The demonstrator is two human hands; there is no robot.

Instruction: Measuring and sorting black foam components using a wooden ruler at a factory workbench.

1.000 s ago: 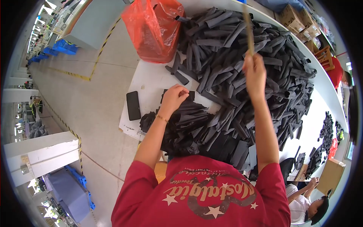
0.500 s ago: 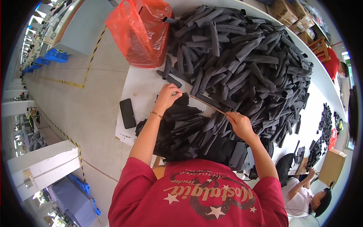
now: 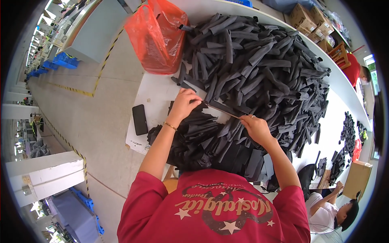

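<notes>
My right hand (image 3: 256, 127) is closed around the near end of a thin, light brown stick (image 3: 225, 111). The stick slants up and left toward my left hand (image 3: 184, 106), whose thumb and fingers pinch a small black fabric piece (image 3: 205, 103) at its far tip. How far the tip goes into the fabric is too small to see. Below my hands, a heap of flat black fabric pieces (image 3: 194, 139) lies against my front. A big pile of dark grey fabric tubes (image 3: 259, 69) fills the table beyond.
A black phone (image 3: 140, 120) lies on the white table (image 3: 156, 91) at left. A red plastic bag (image 3: 158, 40) stands at the far left edge. Another person in white (image 3: 324, 210) sits at lower right, near a cardboard box (image 3: 356, 178). A person in red (image 3: 351, 69) is at far right.
My left hand has moved slightly right to meet the stick's tip, and its fingers now pinch black fabric there. The right hand still grips the stick. The whole view has shifted a little.
</notes>
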